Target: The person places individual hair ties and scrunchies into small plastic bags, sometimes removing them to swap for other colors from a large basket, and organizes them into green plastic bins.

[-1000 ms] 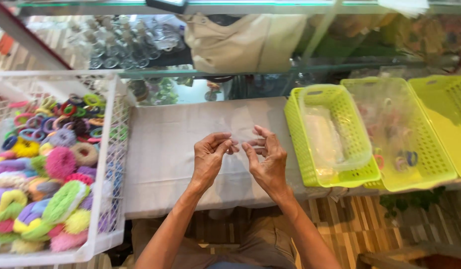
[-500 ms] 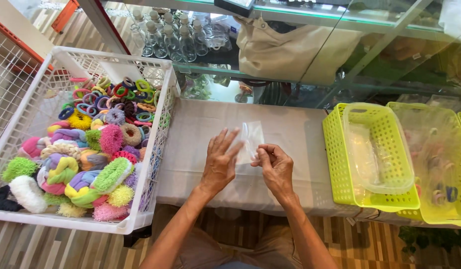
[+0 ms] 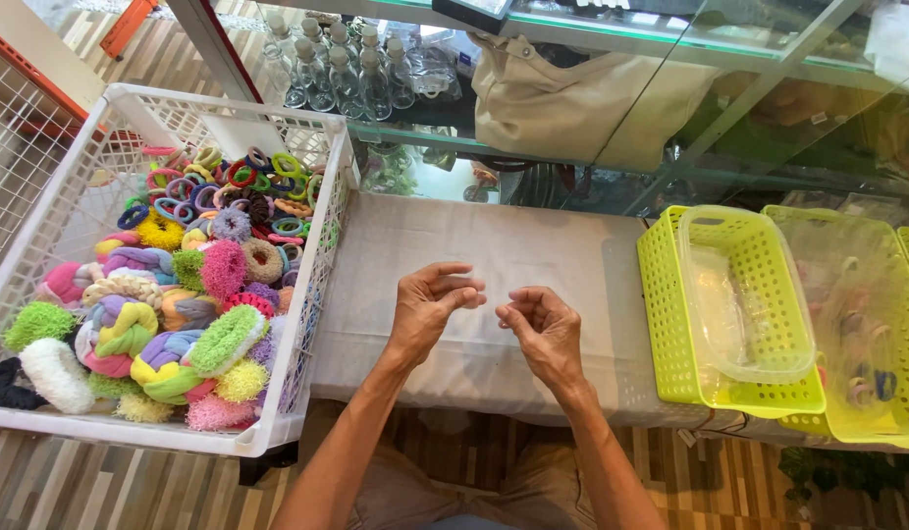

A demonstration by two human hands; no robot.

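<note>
Holds left hand (image 3: 430,309) and right hand (image 3: 540,329) close together, just over the white table (image 3: 533,240). Fingers curled, thumbs pinched to fingertips; cannot tell if anything see-through is between. Left: white basket (image 3: 131,434) of fluffy hair ties (image 3: 180,294). Right: yellow baskets (image 3: 661,324). Far back: little bottles (image 3: 337,69), tan bag (image 3: 572,98).

Bright even daylight, soft faint shadows beneath the hands, reflections across the glass shelf (image 3: 612,147), sharp focus, slight wide-angle bending at edges

Small shop: glass display shelving (image 3: 572,157), crate (image 3: 42,422) heaped with colourful hair scrunchies (image 3: 170,294), sorting baskets (image 3: 670,324).
</note>
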